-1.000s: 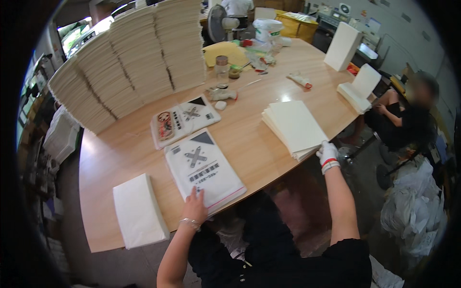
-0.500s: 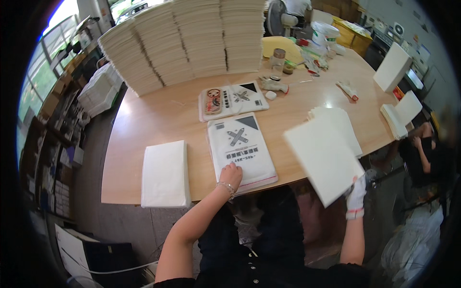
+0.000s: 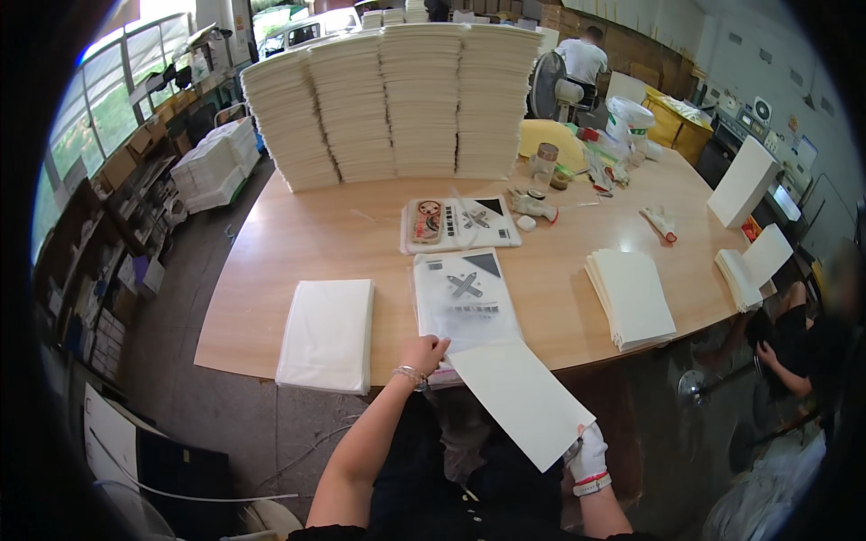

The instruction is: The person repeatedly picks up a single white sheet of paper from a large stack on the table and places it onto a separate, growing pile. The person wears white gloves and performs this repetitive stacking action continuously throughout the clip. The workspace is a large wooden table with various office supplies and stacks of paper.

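Observation:
A stack of clear plastic bags [image 3: 458, 279] with dark printed pencil drawings lies near the table's front edge. My left hand [image 3: 424, 353], bare with a bracelet at the wrist, is closed on the near left edge of the top bag. My right hand [image 3: 588, 453], in a white glove, grips the lower right corner of a cream paper sheaf [image 3: 519, 401]. The sheaf slants over the table edge, its far end at the bag's near edge beside my left fingers. Whether that end is inside the bag is hard to see.
A tall wall of stacked paper [image 3: 397, 104] stands at the back. One paper stack [image 3: 327, 334] lies left, a fanned one [image 3: 631, 298] right. Behind the bags are another bag pile with a patterned tin [image 3: 427, 222], a glass jar [image 3: 542, 169] and gloves [image 3: 532, 206]. A person [image 3: 794, 347] sits at right.
My right hand has brought the paper sheaf leftward from beside the fanned stack to the bag. My left hand has gone from lying on the bags to pinching the top one's edge.

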A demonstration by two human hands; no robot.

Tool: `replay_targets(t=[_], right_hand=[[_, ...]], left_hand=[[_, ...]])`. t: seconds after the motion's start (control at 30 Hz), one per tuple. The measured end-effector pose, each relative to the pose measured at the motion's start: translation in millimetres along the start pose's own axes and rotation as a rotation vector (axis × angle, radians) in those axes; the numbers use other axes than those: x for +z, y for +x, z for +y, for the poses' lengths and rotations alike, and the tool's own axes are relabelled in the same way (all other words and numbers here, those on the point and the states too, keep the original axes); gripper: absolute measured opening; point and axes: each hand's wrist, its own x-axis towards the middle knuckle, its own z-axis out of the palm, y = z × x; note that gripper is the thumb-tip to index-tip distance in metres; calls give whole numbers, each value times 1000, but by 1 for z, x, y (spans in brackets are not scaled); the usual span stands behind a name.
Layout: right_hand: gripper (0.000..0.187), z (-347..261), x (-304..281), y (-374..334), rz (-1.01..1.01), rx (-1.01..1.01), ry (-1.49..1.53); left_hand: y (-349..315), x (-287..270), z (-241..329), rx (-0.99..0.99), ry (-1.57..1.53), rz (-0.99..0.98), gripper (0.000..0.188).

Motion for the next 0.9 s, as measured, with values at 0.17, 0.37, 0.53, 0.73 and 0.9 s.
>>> replay_targets(t=[0.17,0.37,0.53,0.73,0.9], right_hand=[[34,6,-4,-5,-57,-77,-68],[33,1,7,-17,11,-268,-125],[29,-6,20,-22,54,-328,-211],[21,1,22,-24,108,0,-95],[20,7,10,-35,7,82,-165]], left_hand=[[-9,6,-4,-24,-403,-56,22],[-29,32,-15,7,-354,133,24],[-43,50,-15,100,-363,179,49],[-60,98,5,277,-855,334,56],[-29,174,-24,274,-546,84,30]])
